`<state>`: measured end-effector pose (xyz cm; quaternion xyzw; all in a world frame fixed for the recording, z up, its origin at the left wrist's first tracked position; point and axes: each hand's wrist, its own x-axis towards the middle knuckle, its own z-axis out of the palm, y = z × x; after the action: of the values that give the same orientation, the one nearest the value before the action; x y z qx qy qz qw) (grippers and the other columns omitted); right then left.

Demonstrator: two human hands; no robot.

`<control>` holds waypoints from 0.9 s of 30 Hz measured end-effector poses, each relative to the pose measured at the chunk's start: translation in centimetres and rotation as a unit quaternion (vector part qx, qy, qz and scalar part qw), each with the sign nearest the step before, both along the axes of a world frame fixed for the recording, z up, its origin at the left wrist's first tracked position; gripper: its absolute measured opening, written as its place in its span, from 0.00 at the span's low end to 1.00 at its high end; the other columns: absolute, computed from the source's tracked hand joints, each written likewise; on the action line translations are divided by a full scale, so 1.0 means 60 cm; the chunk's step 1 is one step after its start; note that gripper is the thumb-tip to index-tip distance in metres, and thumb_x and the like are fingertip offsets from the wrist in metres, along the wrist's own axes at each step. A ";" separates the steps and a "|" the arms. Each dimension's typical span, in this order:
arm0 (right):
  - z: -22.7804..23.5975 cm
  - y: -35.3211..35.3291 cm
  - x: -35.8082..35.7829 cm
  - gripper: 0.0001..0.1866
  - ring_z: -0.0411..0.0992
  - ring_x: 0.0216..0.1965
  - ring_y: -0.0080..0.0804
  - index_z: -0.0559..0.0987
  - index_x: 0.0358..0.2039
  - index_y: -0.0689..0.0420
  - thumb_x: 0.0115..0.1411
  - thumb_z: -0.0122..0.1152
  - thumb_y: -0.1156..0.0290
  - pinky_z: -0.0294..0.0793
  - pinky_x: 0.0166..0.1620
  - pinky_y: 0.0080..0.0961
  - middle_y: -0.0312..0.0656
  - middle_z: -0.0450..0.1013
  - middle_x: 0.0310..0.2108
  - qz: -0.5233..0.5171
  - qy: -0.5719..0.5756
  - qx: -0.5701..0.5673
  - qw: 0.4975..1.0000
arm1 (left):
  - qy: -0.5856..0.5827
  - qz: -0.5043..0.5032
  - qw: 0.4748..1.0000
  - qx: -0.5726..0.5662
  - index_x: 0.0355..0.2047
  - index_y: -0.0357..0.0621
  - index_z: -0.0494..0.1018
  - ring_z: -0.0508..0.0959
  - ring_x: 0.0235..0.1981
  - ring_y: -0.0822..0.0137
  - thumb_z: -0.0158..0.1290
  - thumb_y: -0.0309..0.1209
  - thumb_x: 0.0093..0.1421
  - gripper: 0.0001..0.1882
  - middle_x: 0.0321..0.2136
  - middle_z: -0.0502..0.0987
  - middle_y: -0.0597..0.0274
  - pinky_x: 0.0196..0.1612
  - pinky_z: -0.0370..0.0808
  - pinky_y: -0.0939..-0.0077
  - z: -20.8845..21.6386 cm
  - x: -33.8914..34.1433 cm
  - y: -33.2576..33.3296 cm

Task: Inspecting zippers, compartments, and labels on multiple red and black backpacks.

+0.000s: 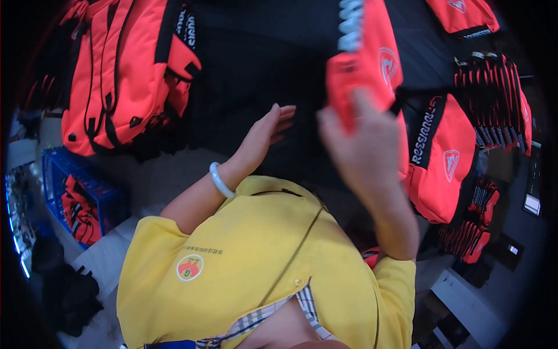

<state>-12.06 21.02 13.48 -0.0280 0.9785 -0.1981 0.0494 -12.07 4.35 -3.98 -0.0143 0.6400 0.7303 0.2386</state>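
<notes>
My right hand [366, 145] is closed on the near end of a long red bag [381, 35] with a black band and white lettering, and both are blurred by motion. The bag is tilted over the dark table [250, 70]. To the left, my left hand [264, 136] hovers by the table's near edge, empty, its fingers stretched out and slightly apart. A pale bangle [221, 180] circles the left wrist. Right of my right hand lies another red and black bag [444, 157] of similar shape.
Red backpacks [116, 75] with black straps are piled at the table's left. Below them stands a blue crate [110, 200] with red pieces inside. A row of red and black bags [494, 102] is stacked at the far right, with another bag [465, 14] at the upper right.
</notes>
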 end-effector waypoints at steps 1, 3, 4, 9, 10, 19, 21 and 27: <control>-0.049 -0.022 0.015 0.19 0.78 0.34 0.27 0.76 0.47 0.64 0.58 0.62 0.67 0.74 0.37 0.22 0.51 0.76 0.33 0.057 -0.019 -0.009 0.998 | -0.094 0.047 0.988 0.114 0.57 0.43 0.68 0.71 0.55 0.60 0.39 0.56 0.67 0.31 0.56 0.70 0.55 0.58 0.66 0.68 -0.017 -0.001 0.000; -0.096 -0.015 0.045 0.20 0.78 0.30 0.42 0.76 0.46 0.62 0.57 0.64 0.63 0.75 0.36 0.26 0.52 0.77 0.35 0.148 -0.198 -0.258 0.934 | -0.190 0.103 0.942 0.257 0.61 0.48 0.62 0.65 0.61 0.60 0.32 0.58 0.68 0.33 0.59 0.67 0.57 0.62 0.60 0.64 -0.047 -0.006 -0.008; -0.096 -0.006 0.056 0.22 0.79 0.31 0.34 0.75 0.49 0.63 0.58 0.64 0.65 0.75 0.36 0.24 0.48 0.78 0.36 0.103 -0.261 -0.384 0.879 | -0.263 0.127 0.943 0.160 0.62 0.47 0.61 0.65 0.61 0.60 0.33 0.59 0.67 0.34 0.60 0.66 0.58 0.62 0.59 0.65 -0.057 -0.005 -0.022; -0.198 0.183 0.041 0.18 0.76 0.36 0.24 0.76 0.50 0.59 0.64 0.56 0.63 0.69 0.35 0.18 0.40 0.77 0.39 -0.222 -0.102 -0.388 0.889 | -0.216 0.206 0.954 -0.011 0.61 0.33 0.58 0.64 0.60 0.58 0.44 0.62 0.61 0.44 0.60 0.65 0.52 0.61 0.57 0.71 -0.207 0.025 -0.092; -0.252 0.239 0.040 0.21 0.74 0.42 0.25 0.73 0.53 0.59 0.64 0.57 0.60 0.70 0.39 0.19 0.41 0.76 0.43 -0.286 -0.071 -0.375 0.879 | -0.195 0.196 0.961 0.008 0.61 0.32 0.57 0.63 0.60 0.59 0.50 0.62 0.58 0.47 0.59 0.65 0.48 0.62 0.57 0.71 -0.186 0.017 -0.092; -0.572 0.433 0.123 0.38 0.75 0.44 0.44 0.75 0.47 0.70 0.45 0.75 0.51 0.73 0.49 0.35 0.55 0.76 0.43 -0.509 0.004 -0.208 0.835 | -0.185 -0.041 0.982 -0.003 0.57 0.33 0.61 0.72 0.53 0.62 0.67 0.40 0.50 0.41 0.52 0.72 0.51 0.57 0.67 0.71 -0.238 -0.054 -0.027; -0.499 0.358 0.095 0.31 0.77 0.40 0.44 0.76 0.45 0.68 0.50 0.72 0.55 0.74 0.45 0.36 0.55 0.78 0.39 -0.456 0.115 -0.093 0.878 | -0.255 -0.068 0.960 0.098 0.50 0.36 0.72 0.78 0.46 0.65 0.63 0.36 0.55 0.25 0.45 0.78 0.57 0.53 0.72 0.72 -0.243 -0.046 -0.047; -0.208 0.325 0.179 0.20 0.73 0.35 0.33 0.76 0.40 0.64 0.55 0.69 0.62 0.71 0.43 0.28 0.43 0.76 0.33 -0.420 0.262 -0.141 0.857 | -0.312 -0.201 0.902 0.221 0.55 0.33 0.68 0.74 0.54 0.61 0.58 0.33 0.59 0.26 0.53 0.73 0.53 0.59 0.68 0.68 -0.125 -0.011 -0.008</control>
<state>-1.35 40.50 0.99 0.3277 0.8356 -0.3215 -0.3015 -12.71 3.89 -11.49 -0.0590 0.3441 0.7477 0.5649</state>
